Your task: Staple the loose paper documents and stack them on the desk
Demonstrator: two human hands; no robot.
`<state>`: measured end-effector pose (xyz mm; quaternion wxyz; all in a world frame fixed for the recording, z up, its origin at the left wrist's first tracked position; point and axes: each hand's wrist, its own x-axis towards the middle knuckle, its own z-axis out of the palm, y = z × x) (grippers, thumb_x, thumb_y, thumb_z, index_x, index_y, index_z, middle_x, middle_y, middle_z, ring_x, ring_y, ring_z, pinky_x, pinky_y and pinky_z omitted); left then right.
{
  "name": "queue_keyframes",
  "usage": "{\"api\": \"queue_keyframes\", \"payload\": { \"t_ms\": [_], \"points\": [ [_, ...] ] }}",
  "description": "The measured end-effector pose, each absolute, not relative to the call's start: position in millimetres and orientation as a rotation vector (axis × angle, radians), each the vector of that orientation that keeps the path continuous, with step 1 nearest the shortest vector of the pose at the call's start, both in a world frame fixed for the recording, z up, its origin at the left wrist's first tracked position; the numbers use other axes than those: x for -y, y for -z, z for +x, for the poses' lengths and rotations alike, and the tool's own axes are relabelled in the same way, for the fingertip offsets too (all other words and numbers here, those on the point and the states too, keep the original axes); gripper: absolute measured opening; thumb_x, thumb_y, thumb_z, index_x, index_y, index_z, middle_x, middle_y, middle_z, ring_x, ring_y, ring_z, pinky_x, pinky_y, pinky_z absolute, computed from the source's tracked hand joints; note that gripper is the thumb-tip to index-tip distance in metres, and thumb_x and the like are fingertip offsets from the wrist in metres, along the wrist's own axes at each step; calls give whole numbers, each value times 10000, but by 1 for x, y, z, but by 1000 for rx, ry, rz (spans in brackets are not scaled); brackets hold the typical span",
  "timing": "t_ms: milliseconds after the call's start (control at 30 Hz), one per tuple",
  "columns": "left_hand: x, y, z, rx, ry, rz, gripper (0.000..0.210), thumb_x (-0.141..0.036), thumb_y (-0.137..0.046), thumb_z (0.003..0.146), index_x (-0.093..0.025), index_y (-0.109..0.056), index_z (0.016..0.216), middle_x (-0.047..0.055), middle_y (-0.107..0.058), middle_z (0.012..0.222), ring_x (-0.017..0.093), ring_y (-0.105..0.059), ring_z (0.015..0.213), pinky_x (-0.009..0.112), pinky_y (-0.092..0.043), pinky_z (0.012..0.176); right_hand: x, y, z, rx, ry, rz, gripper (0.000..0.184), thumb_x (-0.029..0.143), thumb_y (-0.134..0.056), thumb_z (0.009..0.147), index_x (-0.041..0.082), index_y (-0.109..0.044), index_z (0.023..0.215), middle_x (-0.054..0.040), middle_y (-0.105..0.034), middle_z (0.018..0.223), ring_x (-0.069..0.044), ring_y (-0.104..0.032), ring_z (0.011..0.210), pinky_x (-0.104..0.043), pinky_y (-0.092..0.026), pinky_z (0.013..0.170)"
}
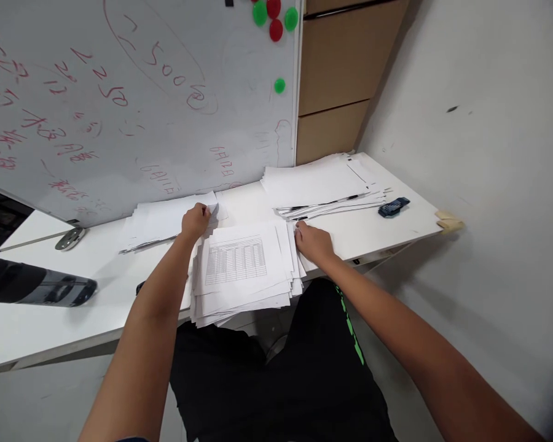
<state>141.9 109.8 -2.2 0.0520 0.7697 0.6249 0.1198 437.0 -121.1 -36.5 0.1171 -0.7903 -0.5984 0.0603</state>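
Observation:
In front of me a thick, uneven stack of papers [239,294] lies at the table's front edge and hangs partly over it. A printed table shows on its top sheet. My left hand [196,221] is closed on the corner of a sheet of paper [219,213], beside the left paper pile [159,218]. My right hand [314,241] is at the right side of the middle stack, fingers curled against its edge sheets; its fingertips are partly hidden. Behind it lies another paper pile [317,181], blank side up.
A whiteboard [166,123] with red writing and round magnets stands behind the table [105,294]. A dark bottle [69,287] and a computer mouse [70,238] are at the left. A dark blue object [393,207] lies at the right, near the wall. Cardboard boxes [341,61] rise behind.

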Motion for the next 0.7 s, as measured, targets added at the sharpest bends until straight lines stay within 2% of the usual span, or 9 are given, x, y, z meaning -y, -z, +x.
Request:
{"api": "queue_keyframes", "payload": {
  "t_ms": [167, 300, 433, 567, 633, 700],
  "points": [
    [-90, -24, 151, -1894, -989, 2052, 212, -358, -487, 917, -187, -606, 951, 92, -690, 924, 233, -613, 880, 340, -432, 789, 123, 33, 435, 1746, -201, -2315, 347, 291, -312, 1019, 166, -546, 1242, -113, -725, 1004, -249, -672, 892, -298, -394, 715],
    [-47, -65, 168, -1529, -1368, 1796, 230, -404, -550, 882, -178, -592, 870, 25, -613, 751, 171, -582, 749, 294, -448, 725, 124, 32, 435, 1737, -189, -2272, 319, 287, -341, 1007, 162, -580, 1177, -108, -726, 955, -246, -673, 849, -294, -390, 695],
    [9, -111, 173, -1073, -1456, 1426, 276, -449, -617, 836, -183, -585, 903, 10, -626, 785, 138, -607, 705, 282, -486, 695, 127, 33, 439, 1665, -222, -2201, 362, 338, -343, 1007, 149, -619, 1146, -128, -723, 924, -257, -670, 845, -311, -409, 723],
    [50, -136, 162, -922, -1476, 1126, 237, -390, -667, 809, -187, -587, 900, 20, -667, 838, 139, -648, 754, 285, -519, 732, 142, 23, 429, 1369, -320, -1843, 451, 479, -375, 979, 169, -646, 1163, -112, -723, 947, -256, -658, 878, -339, -455, 775],
    [63, -136, 156, -950, -1443, 970, 188, -345, -651, 828, -185, -596, 909, 27, -681, 834, 137, -653, 751, 270, -527, 714, 153, 8, 411, 1127, -495, -1526, 562, 602, -366, 947, 184, -621, 1224, -107, -714, 1051, -240, -659, 914, -339, -487, 793],
    [72, -129, 153, -998, -1367, 831, 128, -291, -615, 860, -176, -603, 915, 33, -686, 818, 133, -653, 732, 256, -530, 690, 166, -11, 385, 947, -832, -1168, 699, 720, -287, 916, 216, -565, 1313, -93, -702, 1141, -234, -668, 966, -337, -526, 762]
  ]
}}
